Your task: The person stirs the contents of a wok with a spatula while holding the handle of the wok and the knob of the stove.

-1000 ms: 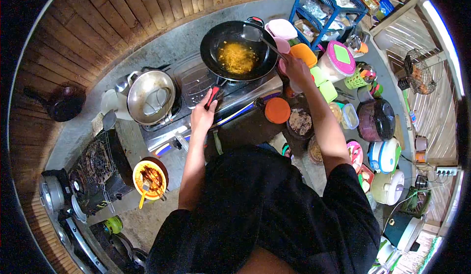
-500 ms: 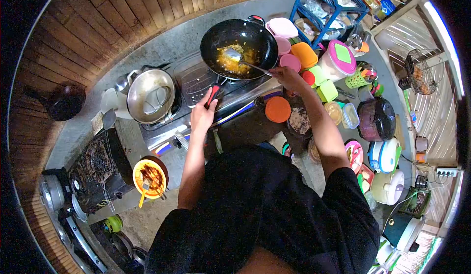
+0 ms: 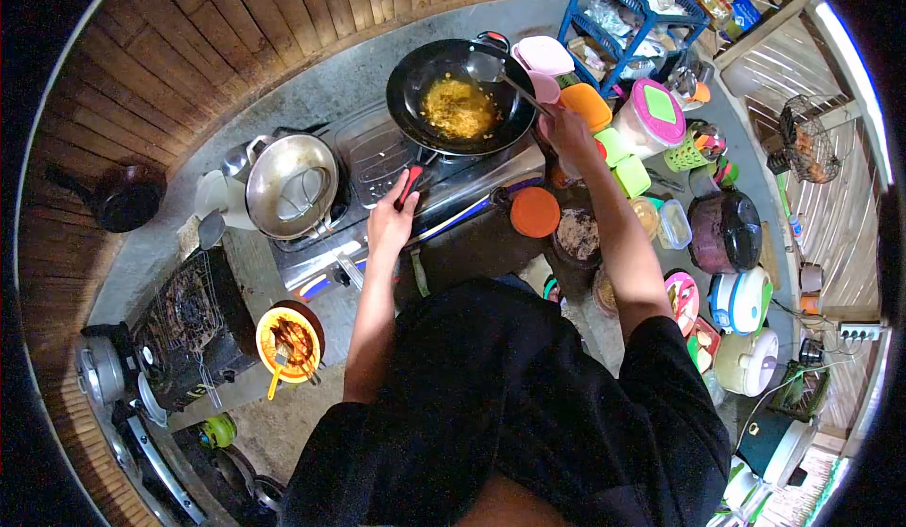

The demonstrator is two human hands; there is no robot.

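Note:
A black wok stands on the right side of the stove, with yellowish chopped food in oil at its bottom. My left hand is closed around the wok's red and black handle. In my right hand is a metal spatula, its blade raised to the upper right inside of the wok, clear of the food. A wide metal pan sits on the left burner.
Pink, orange and green containers crowd the wok's right side, below a blue rack. An orange lid lies in front of them. At lower left are a yellow bowl with dark red sauce and a sooty grill.
My right hand has moved slightly right, lifting the spatula from the food to the wok's upper right side. My left hand stays on the handle.

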